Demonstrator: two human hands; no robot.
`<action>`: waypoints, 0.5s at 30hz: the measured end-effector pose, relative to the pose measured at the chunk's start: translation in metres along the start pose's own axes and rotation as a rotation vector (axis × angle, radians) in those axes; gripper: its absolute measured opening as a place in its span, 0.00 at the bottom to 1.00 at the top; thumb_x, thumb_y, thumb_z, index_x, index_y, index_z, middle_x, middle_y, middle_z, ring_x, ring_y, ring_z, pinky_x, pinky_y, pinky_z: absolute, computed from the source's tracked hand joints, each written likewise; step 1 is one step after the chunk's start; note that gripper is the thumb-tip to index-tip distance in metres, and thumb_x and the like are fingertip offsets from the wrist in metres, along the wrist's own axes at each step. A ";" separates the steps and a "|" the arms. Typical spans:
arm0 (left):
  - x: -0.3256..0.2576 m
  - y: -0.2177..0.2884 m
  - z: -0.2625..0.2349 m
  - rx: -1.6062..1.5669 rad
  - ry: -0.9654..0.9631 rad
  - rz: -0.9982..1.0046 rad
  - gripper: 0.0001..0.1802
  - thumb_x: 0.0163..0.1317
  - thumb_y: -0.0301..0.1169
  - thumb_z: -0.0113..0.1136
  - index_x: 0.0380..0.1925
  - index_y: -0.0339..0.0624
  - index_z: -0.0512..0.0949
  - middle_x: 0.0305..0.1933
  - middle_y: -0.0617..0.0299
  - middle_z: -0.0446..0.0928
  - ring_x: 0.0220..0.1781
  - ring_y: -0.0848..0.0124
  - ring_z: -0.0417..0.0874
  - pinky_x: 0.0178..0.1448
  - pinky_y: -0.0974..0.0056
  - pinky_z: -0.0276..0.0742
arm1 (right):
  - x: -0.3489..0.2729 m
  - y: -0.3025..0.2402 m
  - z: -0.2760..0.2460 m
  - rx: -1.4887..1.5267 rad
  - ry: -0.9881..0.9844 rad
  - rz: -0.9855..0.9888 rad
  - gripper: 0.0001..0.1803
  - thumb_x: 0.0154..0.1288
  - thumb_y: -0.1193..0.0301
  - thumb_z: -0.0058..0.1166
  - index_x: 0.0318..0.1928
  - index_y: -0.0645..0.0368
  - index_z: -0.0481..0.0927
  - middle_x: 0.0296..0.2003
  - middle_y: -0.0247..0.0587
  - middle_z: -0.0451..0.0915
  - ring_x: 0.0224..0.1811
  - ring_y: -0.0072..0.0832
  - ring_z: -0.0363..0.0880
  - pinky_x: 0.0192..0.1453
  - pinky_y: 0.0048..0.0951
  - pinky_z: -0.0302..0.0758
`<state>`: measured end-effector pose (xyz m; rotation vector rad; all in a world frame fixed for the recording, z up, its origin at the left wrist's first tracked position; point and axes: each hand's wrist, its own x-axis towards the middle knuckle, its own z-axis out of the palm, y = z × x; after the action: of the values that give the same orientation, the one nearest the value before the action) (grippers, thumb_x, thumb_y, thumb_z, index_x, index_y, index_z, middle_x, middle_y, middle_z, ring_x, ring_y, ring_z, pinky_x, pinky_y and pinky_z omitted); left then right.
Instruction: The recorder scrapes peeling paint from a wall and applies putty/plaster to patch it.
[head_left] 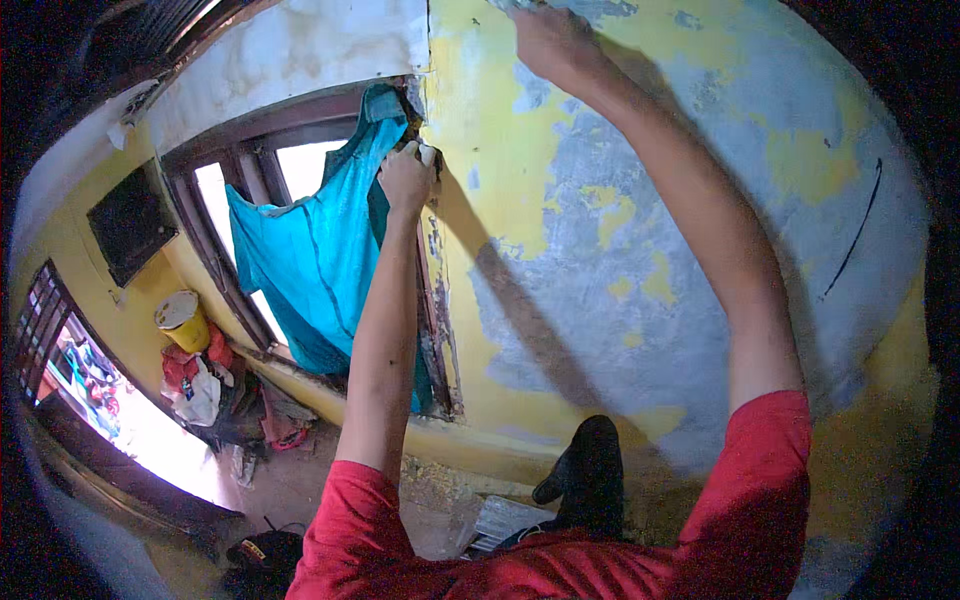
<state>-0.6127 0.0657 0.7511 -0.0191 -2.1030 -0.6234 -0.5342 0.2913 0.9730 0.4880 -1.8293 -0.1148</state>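
Note:
At the upper right corner of the window frame [265, 125], my left hand [406, 180] is closed, with a small pale bit showing at the fingers; what it grips cannot be made out. A teal cloth [310, 265], which looks like a shirt, hangs over the window right beside this hand. My right arm reaches high up the wall [620, 290], where yellow paint is patchy over bare grey-blue plaster. Up at the picture's top edge, my right hand [556, 45] is closed around something pale, mostly cut off from view.
A yellow bucket [184, 325] stands at the left beside a heap of cloths and bags [205, 385]. Beyond it is a bright doorway [130, 420]. A dark panel [131, 225] hangs on the left wall. Crumbled debris [435, 485] lies along the wall's foot, near my dark-clad leg [590, 475].

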 end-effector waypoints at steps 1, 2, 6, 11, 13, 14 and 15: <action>-0.003 0.002 0.001 -0.005 -0.008 0.002 0.24 0.67 0.55 0.54 0.49 0.51 0.85 0.48 0.41 0.80 0.53 0.44 0.81 0.54 0.43 0.78 | 0.004 -0.005 0.003 0.063 0.093 0.016 0.13 0.66 0.70 0.46 0.41 0.63 0.83 0.34 0.63 0.84 0.39 0.56 0.86 0.44 0.57 0.82; -0.005 0.005 0.001 -0.015 0.001 -0.008 0.25 0.67 0.56 0.54 0.49 0.52 0.85 0.48 0.41 0.80 0.53 0.44 0.81 0.54 0.43 0.78 | 0.006 -0.008 0.004 0.056 0.086 0.021 0.13 0.66 0.70 0.46 0.41 0.63 0.83 0.34 0.63 0.84 0.39 0.56 0.86 0.44 0.57 0.82; 0.003 -0.021 -0.005 -0.009 -0.006 0.014 0.25 0.66 0.57 0.55 0.51 0.53 0.84 0.48 0.42 0.80 0.53 0.44 0.80 0.54 0.43 0.77 | 0.015 -0.044 -0.035 0.123 -0.127 0.233 0.20 0.74 0.67 0.38 0.48 0.68 0.82 0.47 0.66 0.82 0.52 0.57 0.82 0.54 0.54 0.79; 0.001 -0.020 -0.007 -0.024 0.033 0.000 0.23 0.65 0.54 0.57 0.50 0.53 0.85 0.46 0.43 0.81 0.52 0.43 0.81 0.53 0.42 0.78 | -0.022 -0.024 -0.047 -0.096 -0.193 -0.012 0.20 0.64 0.76 0.47 0.57 0.60 0.79 0.41 0.59 0.85 0.43 0.56 0.86 0.47 0.57 0.81; 0.004 -0.017 0.000 -0.008 0.077 0.004 0.22 0.65 0.54 0.57 0.48 0.52 0.85 0.46 0.43 0.81 0.51 0.43 0.81 0.53 0.42 0.78 | -0.017 -0.019 -0.040 -0.139 -0.190 0.027 0.22 0.64 0.76 0.47 0.58 0.59 0.78 0.42 0.58 0.85 0.44 0.54 0.86 0.48 0.54 0.81; 0.006 -0.019 0.002 -0.036 0.093 0.008 0.22 0.65 0.54 0.57 0.47 0.53 0.85 0.46 0.43 0.81 0.51 0.43 0.81 0.52 0.43 0.78 | -0.005 -0.014 -0.028 -0.062 -0.041 -0.057 0.16 0.65 0.74 0.47 0.50 0.62 0.80 0.40 0.60 0.85 0.43 0.54 0.86 0.47 0.56 0.82; 0.003 -0.015 0.008 -0.073 0.095 0.019 0.22 0.65 0.54 0.57 0.47 0.53 0.85 0.46 0.43 0.81 0.50 0.44 0.81 0.52 0.43 0.78 | 0.001 -0.006 -0.019 0.005 0.095 -0.130 0.14 0.65 0.71 0.47 0.42 0.66 0.83 0.38 0.62 0.84 0.43 0.54 0.87 0.46 0.57 0.82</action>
<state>-0.6243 0.0554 0.7439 -0.0493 -1.9860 -0.6768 -0.5147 0.2885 0.9780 0.6065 -1.7053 -0.1734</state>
